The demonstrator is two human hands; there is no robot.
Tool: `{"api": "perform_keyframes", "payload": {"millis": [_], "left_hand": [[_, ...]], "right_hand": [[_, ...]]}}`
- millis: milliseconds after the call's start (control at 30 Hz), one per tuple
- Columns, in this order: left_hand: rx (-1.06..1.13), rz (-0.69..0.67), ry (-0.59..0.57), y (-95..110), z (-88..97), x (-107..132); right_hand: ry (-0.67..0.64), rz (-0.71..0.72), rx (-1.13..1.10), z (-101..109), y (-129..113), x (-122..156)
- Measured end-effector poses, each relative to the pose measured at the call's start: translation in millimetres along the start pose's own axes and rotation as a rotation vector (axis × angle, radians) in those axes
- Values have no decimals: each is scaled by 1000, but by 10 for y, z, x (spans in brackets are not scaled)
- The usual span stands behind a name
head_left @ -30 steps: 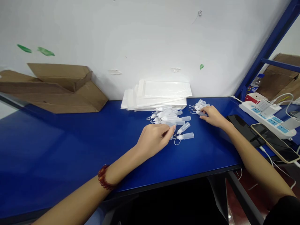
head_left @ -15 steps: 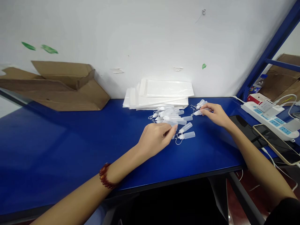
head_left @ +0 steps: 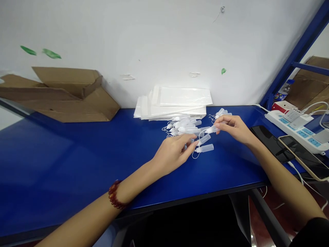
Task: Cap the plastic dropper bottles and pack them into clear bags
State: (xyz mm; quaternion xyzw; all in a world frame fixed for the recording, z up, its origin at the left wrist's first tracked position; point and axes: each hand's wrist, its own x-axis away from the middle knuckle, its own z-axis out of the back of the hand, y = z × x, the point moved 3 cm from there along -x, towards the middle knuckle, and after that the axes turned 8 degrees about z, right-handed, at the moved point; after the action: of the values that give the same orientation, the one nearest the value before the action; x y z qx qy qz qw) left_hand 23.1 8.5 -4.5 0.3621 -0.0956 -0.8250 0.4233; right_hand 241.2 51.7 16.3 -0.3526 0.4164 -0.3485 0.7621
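Observation:
Pinched between my right hand's [head_left: 232, 126] thumb and fingers is a small translucent squeeze bottle [head_left: 212, 129], its white cap end and looped tether pointing left. My left hand [head_left: 173, 152], with a beaded bracelet [head_left: 116, 195] at the wrist, reaches to the front of a pile of similar bottles [head_left: 183, 125]. Its thumb and index finger are curved and slightly apart, close to the cap end of a tilted bottle [head_left: 205, 139]; contact is unclear. Another loose bottle [head_left: 206, 148] lies just in front. Beyond my right fingers sits a small group of bottles [head_left: 221, 112].
White plastic bags [head_left: 180, 97] are stacked against the wall behind the pile. An opened cardboard box [head_left: 95, 106] stands at the left on the blue table [head_left: 84, 154]. Rightward lie two phones [head_left: 272, 142], a power strip [head_left: 295, 132] and cables.
My right hand has moved slightly left and toward me from the small group, bringing a bottle with it. My left hand has shifted a little right, its thumb and index finger spreading slightly.

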Motion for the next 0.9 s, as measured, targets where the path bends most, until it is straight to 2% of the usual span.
{"api": "perform_keyframes", "payload": {"millis": [200, 433, 900], "left_hand": [[33, -50, -19, 44, 8, -3], [182, 12, 10, 74, 40, -21], [226, 24, -3, 67, 33, -25]], "right_hand": [[-26, -3, -19, -37, -29, 17], [-71, 1, -69, -81, -77, 31], [-81, -8, -102, -96, -52, 33]]}}
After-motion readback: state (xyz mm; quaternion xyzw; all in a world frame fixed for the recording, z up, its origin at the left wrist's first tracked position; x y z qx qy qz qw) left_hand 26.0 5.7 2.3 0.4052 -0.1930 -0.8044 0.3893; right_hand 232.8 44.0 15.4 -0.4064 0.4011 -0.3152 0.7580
